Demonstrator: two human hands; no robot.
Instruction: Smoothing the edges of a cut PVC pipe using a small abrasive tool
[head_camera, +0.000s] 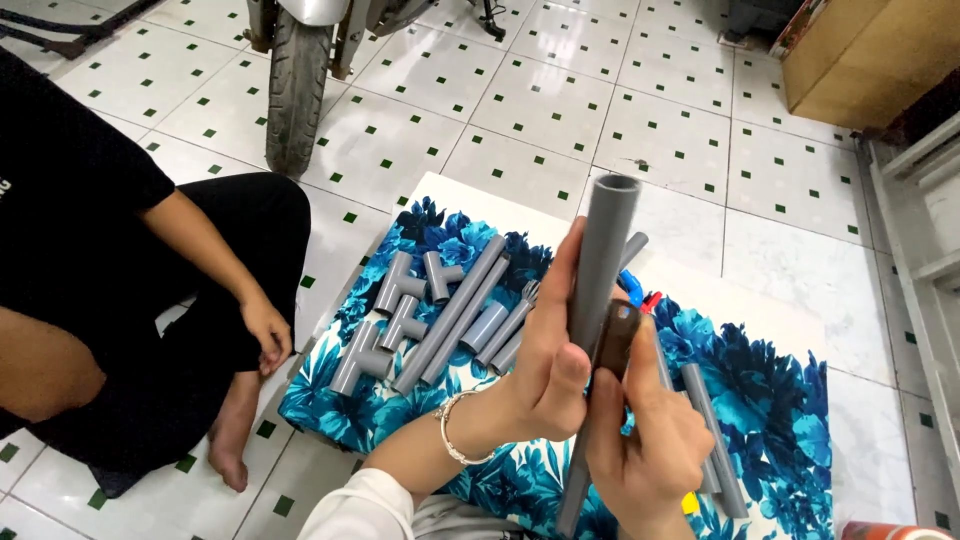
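While another person (120, 300) sits cross-legged at far left beside a motorcycle wheel (297, 85), grey tee fittings (395, 315) and short pipes (465, 305) lie on the blue floral cloth (770, 400). Centre, the left hand (550, 350) wraps a long grey pipe (600, 270), fingers closed around it; the right hand (645, 430) pinches a dark brown tool (617, 335) against it, hiding cloth behind.

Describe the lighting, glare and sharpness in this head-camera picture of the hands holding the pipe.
Head view: even, soft light with faint shadows; mild glare on the white floor tiles; the pipe, left hand and right hand are sharp; wide-angle lens bends tile lines near the edges.
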